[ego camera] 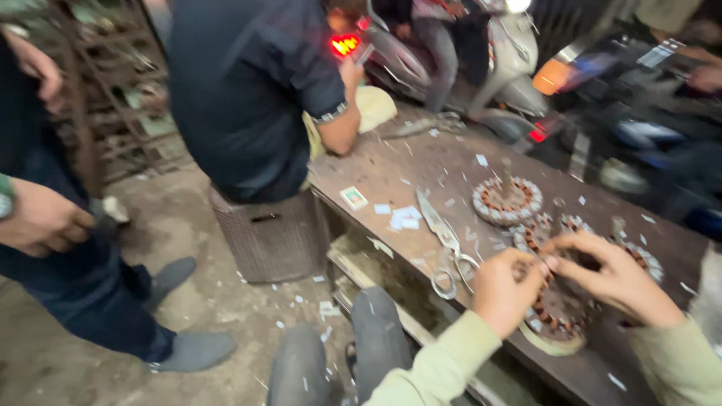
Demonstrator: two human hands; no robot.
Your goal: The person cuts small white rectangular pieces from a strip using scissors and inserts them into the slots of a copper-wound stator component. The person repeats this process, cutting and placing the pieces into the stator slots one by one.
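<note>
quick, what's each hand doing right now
Left hand: curled shut, fingertips pinching at the round copper-wound stator; what it pinches cannot be told.
Right hand: fingers bent, touching the same stator; firm grip cannot be told.

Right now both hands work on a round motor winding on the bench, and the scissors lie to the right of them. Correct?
Not quite. The head view shows the scissors lying left of the hands, not right. The rest holds: the left hand and right hand are both on the round winding on the bench.
</note>
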